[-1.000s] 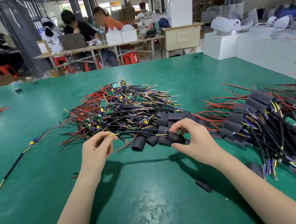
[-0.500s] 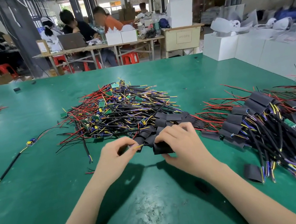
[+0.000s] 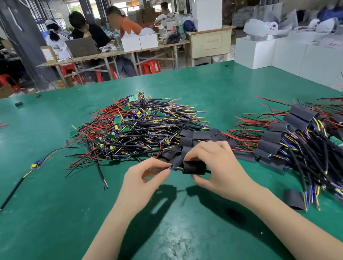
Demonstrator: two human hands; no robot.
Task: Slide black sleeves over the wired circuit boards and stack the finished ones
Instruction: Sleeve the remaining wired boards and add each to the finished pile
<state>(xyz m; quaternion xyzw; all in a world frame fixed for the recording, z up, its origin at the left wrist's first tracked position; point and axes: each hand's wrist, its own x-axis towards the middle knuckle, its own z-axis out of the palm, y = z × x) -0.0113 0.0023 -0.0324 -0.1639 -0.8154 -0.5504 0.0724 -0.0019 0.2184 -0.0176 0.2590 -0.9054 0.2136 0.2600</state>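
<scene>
**Sleeve meets board at the near middle of the table**

Close in, both forearms reach over the near edge of the green table [image 3: 45,217]. The right hand [image 3: 214,168] has its fingers and thumb curled around a black sleeve [image 3: 193,166], mouth turned toward the other hand, presumably so the opening stays wide. The left hand [image 3: 144,179] pinches something small between thumb and fingertips right at that mouth; it looks like the wire end of a board, though the board itself is hidden, so I cannot say how far in it sits. Judging by this, the feeding-in is only beginning.

Just behind the hands lies a cluster of loose sleeves [image 3: 192,137], within easy reach for the next pick. Beyond them, at the table's middle, the heap of bare wired boards [image 3: 134,126] waits, red and black leads splayed everywhere. Along the right edge runs the stack of finished ones [image 3: 301,131], sleeves roughly lined up, a short move from the right hand. One single board [image 3: 36,166] lies apart toward the left edge. Past the far edge, people sit at another table [image 3: 109,54].
</scene>
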